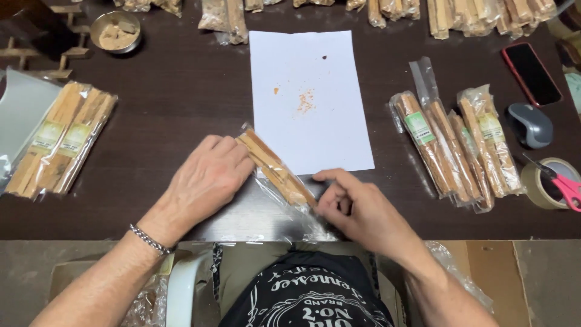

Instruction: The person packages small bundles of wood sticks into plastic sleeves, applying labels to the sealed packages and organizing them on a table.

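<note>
Head view of a dark wooden table (181,97) with both hands at work on a clear plastic bag of wooden sticks (275,169), which lies slantwise at the near middle of the table, its upper end touching the lower left corner of a white sheet of paper (308,97). The left hand (209,178) lies flat, palm down, with fingers extended and their tips pressing on the upper left side of the bag; its grip is open and closes around nothing. A metal chain bracelet (148,240) circles the left wrist. The right hand (357,209) is curled at the lower end of the bag, fingers bent inward and pinching the loose plastic there; the exact contact is partly hidden by the fingers. Orange-brown crumbs (305,102) are scattered on the paper. To the left lie two labelled packs of sticks (60,139) side by side; to the right lies a group of similar filled packs (460,145). Further packs line the far edge. A small round metal bowl (116,31) holding pale chunks stands at the far left. At the right edge are a red-cased phone (531,72), a grey computer mouse (530,125), a roll of tape (548,181) and pink-handled scissors (566,184) resting on the roll.
</note>
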